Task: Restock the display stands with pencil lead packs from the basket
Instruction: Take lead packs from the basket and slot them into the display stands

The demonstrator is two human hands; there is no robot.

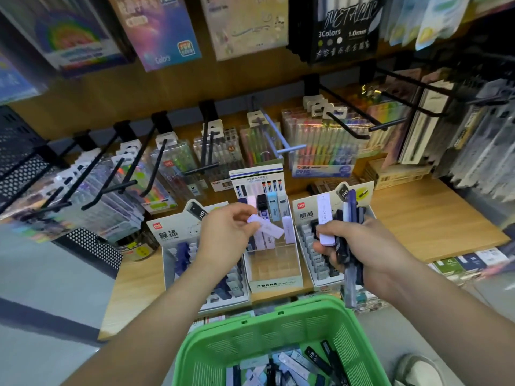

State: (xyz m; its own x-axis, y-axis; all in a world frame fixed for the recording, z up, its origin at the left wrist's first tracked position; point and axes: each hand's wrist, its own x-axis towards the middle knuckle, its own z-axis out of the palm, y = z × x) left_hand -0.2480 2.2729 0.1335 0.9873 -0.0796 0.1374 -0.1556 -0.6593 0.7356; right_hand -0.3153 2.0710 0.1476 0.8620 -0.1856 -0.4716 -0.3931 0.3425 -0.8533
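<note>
Currently, entry one: left hand is pinching one pale lilac flat plastic lead pack between thumb and curled fingers, and is holding it tilted just above the clear plastic middle display stand marked MONO; black, pale blue and lilac packs are standing upright in that stand's rear rows. Entry two: right hand is gripping a mixed bundle of lead packs, fingers curled round it; one lilac pack is sticking up at its left side, with dark blue and black ones beside it. Entry three: a white cardboard stand on the left and a matching white cardboard stand on the right are flanking the clear one, all three sitting on the light wooden shelf. Entry four: a green perforated plastic basket is sitting nearest the camera, below the shelf edge; loose lilac, blue and black packs are lying in it. Entry five: pen sets are hanging on black metal hooks behind the stands.
</note>
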